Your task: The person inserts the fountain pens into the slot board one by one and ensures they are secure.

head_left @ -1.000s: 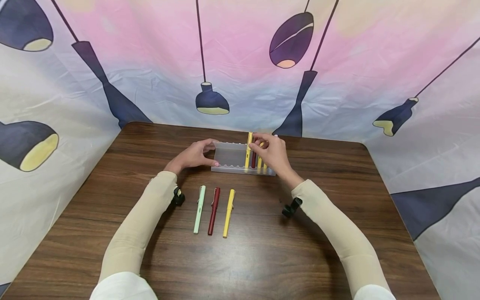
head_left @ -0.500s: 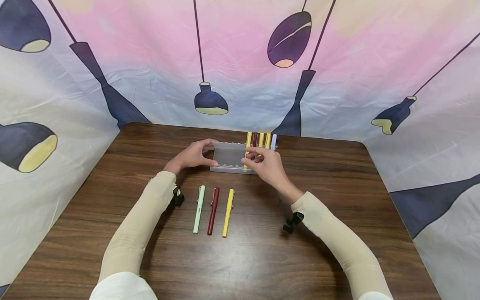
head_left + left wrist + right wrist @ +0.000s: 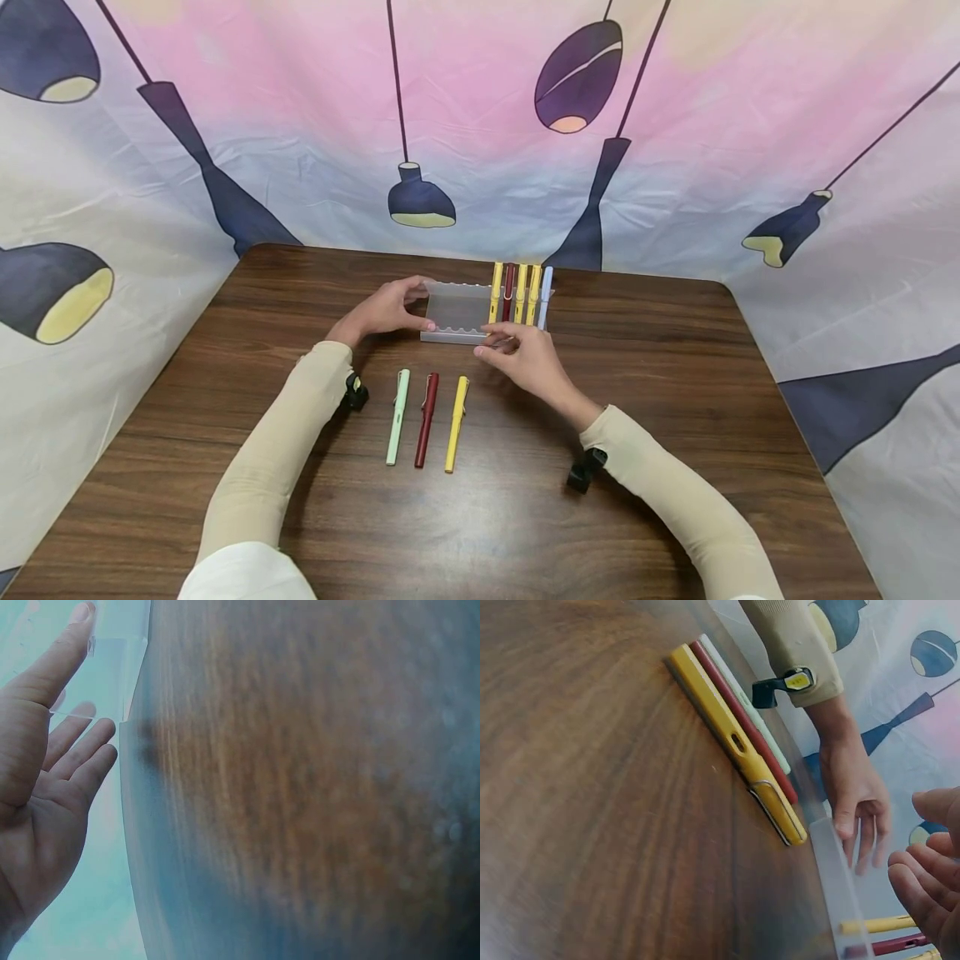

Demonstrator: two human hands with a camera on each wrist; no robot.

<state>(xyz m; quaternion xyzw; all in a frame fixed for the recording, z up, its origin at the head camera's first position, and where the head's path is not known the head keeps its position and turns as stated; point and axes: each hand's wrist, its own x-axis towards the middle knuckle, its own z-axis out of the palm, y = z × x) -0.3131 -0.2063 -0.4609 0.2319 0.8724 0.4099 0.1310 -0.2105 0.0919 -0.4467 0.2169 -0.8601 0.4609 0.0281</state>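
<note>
On the table (image 3: 480, 542), before the rack (image 3: 450, 337) gripped by the left hand (image 3: 384, 311), three pens (image 3: 427, 421), likely light, stiff and slick, are best pinched mid-barrel, with the right hand (image 3: 534, 358) held empty, fingers parted.

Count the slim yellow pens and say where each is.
4. One slim yellow pen lies on the brown wooden table; three are in the clear plastic rack: first pen, third pen and fourth pen from the left, head view. None seems hidden.
</note>
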